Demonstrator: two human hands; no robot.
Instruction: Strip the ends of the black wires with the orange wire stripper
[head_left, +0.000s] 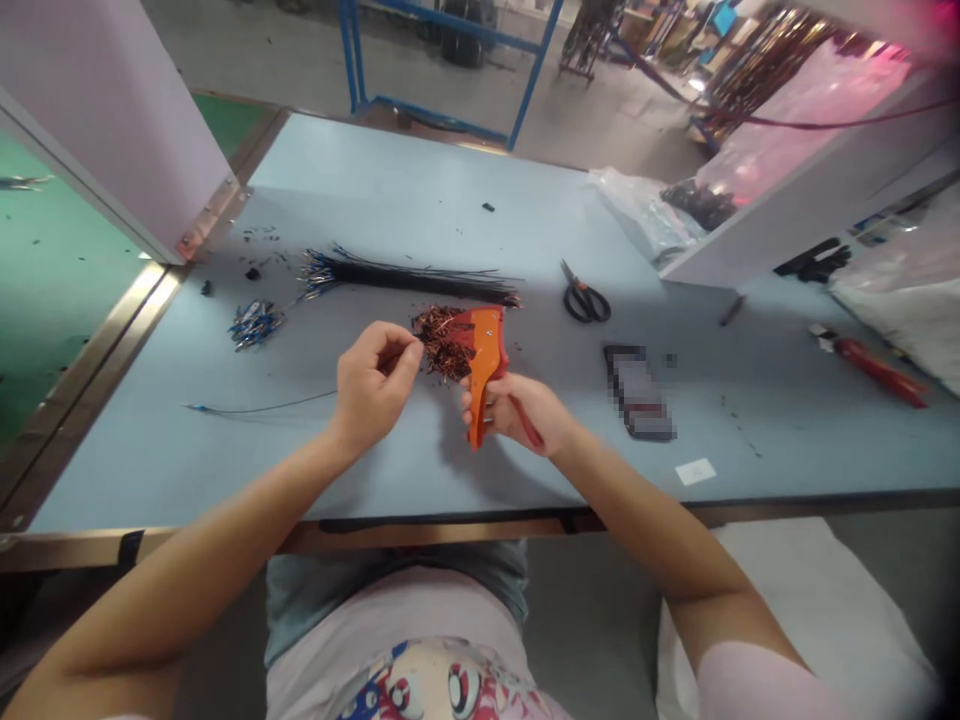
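My left hand [379,385] is closed in a pinch on a thin black wire [281,409], which trails left over the table to a blue-ended tip. Orange-and-red wire strippers [487,355] are gripped in my right hand [525,408], their jaws pointing left and away from me. A pile of copper-coloured and black scraps [444,345] lies under and beside the jaws. The wire end at my left fingertips is too small to make out. Just beyond, a bundle of black wires [420,280] lies lengthwise, blue and metal terminals at its left end.
A small heap of blue terminals [255,325] sits left. Black-handled scissors [585,298], a blurred-out phone [639,392], a white paper slip [696,472] and a red-handled tool [877,370] lie right. Upright panels [120,120] rise at both sides; a plastic bag [649,215] is at the back.
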